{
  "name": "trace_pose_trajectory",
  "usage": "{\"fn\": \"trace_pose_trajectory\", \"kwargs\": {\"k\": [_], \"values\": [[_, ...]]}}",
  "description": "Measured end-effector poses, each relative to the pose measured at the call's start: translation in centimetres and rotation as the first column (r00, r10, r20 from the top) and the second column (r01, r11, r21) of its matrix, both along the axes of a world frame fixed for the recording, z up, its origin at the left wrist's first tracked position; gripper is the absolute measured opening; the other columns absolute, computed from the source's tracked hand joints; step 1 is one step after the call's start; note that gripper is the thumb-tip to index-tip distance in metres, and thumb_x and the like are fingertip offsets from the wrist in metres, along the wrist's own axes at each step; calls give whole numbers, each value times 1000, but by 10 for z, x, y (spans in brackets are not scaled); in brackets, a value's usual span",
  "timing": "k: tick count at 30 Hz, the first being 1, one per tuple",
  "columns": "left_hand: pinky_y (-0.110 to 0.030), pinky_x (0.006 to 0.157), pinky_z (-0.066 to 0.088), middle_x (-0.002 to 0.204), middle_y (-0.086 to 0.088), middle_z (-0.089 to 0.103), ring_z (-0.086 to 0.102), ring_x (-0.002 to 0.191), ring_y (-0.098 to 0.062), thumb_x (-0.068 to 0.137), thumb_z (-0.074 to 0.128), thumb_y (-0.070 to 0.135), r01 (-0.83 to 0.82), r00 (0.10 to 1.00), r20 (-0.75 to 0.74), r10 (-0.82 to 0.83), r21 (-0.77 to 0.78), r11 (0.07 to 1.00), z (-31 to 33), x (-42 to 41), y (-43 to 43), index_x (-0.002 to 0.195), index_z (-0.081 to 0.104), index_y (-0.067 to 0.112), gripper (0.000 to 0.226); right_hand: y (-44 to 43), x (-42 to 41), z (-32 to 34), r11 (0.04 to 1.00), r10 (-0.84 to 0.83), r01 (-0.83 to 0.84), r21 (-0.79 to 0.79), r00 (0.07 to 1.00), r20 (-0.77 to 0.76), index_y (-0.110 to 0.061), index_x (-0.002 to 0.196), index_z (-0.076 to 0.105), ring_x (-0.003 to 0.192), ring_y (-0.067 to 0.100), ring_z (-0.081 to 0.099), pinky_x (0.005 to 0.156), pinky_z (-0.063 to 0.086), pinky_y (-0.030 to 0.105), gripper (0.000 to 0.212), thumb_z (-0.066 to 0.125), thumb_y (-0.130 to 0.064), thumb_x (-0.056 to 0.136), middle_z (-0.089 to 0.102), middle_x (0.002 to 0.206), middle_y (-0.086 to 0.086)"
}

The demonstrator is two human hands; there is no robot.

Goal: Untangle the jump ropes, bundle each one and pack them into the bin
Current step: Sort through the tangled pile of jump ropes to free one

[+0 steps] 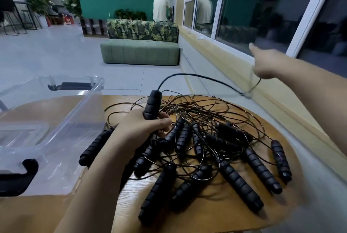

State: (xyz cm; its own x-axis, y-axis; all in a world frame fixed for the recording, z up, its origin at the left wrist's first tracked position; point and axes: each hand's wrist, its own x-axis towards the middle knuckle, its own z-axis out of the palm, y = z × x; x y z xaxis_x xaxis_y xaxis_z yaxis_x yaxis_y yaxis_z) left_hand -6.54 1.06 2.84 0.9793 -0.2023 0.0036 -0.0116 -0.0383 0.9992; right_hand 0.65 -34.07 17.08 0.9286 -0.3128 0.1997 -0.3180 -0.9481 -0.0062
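A tangle of jump ropes [202, 139] with several black ribbed handles and thin dark cords lies on a round wooden table [244, 219]. My left hand [142, 127] grips one black handle [153, 105] upright above the pile. From its top a cord [197, 77] arcs right to my right hand [264, 65], which is stretched out toward the window, blurred, and pinches the cord. A clear plastic bin [56, 120] with black latches stands on the table's left side with no rope in it.
A window wall and yellow sill [225, 52] run along the right. Beyond the table lie grey floor tiles and a green sofa [139, 50]. A person in a white shirt [161, 7] stands far back. Stools and plants are at far left.
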Motion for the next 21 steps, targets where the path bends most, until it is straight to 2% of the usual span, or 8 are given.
{"fn": "trace_pose_trajectory", "kwargs": {"k": [3, 5, 7, 10, 13, 15, 18, 21], "values": [[-35, 77, 55, 90, -15, 80, 72, 74, -24, 83, 88, 26, -12, 999, 47, 10, 44, 999, -2, 2, -4, 99, 78, 11, 25, 13, -17, -23, 996, 9, -11, -94, 1000, -21, -23, 170, 14, 76, 33, 63, 71, 56, 41, 86, 45, 4, 94, 60, 109, 24], [-35, 75, 53, 90, -14, 80, 73, 75, -24, 84, 87, 28, -24, 997, 77, 18, 74, 997, -1, 3, -9, 96, 79, 14, 21, 25, -34, -33, 984, 45, -35, -177, 997, 55, -24, 160, 36, 95, 40, 63, 87, 55, 47, 70, 44, -1, 94, 60, 108, 19], [-35, 74, 53, 88, -16, 79, 71, 72, -22, 90, 84, 21, -50, 994, 100, 42, 81, 995, 1, 1, -15, 96, 78, 11, 14, 42, -52, -38, 987, 152, -141, -76, 977, 150, -27, 149, 52, 109, 39, 64, 95, 51, 47, 56, 46, -6, 98, 67, 121, 16], [-34, 70, 51, 86, -16, 79, 68, 67, -19, 92, 81, 17, -86, 990, 116, 77, 75, 994, 3, -4, -23, 98, 77, 8, 12, 76, -88, -45, 868, 248, -387, 313, 881, 402, -27, 124, 71, 88, 18, 67, 72, 48, 31, 27, 52, -20, 107, 73, 104, 3], [-33, 69, 54, 84, -14, 79, 70, 66, -17, 92, 81, 17, -98, 988, 130, 86, 94, 991, 4, -7, -28, 98, 78, 10, 9, 108, -131, -61, 803, 270, -551, 226, 676, 686, -22, 98, 69, 71, 5, 61, 60, 42, 21, 14, 58, -23, 107, 65, 77, -9], [-32, 68, 52, 80, -8, 79, 69, 65, -15, 91, 81, 17, -82, 987, 150, 64, 116, 990, 4, -9, -34, 97, 78, 13, 8, 124, -150, -78, 755, 290, -619, 215, 610, 738, -23, 89, 65, 63, 4, 60, 53, 39, 14, 19, 61, -25, 107, 60, 67, -11], [-23, 63, 44, 65, 8, 68, 59, 59, -7, 89, 81, 22, -62, 979, 202, 19, 209, 976, 3, -13, -44, 89, 73, 18, 9, 138, -157, -110, 627, 266, -575, 526, 792, 549, -21, 77, 64, 54, 10, 60, 54, 44, 26, 41, 60, -50, 106, 63, 59, -2], [-32, 66, 47, 74, 12, 67, 60, 70, -8, 89, 75, 28, -110, 936, 348, -42, 405, 908, -2, -19, -59, 88, 62, 22, 14, 139, -152, -137, 445, 206, -390, 806, 921, 332, -18, 83, 67, 53, 11, 66, 62, 53, 34, 58, 56, -73, 98, 70, 64, 0]]}}
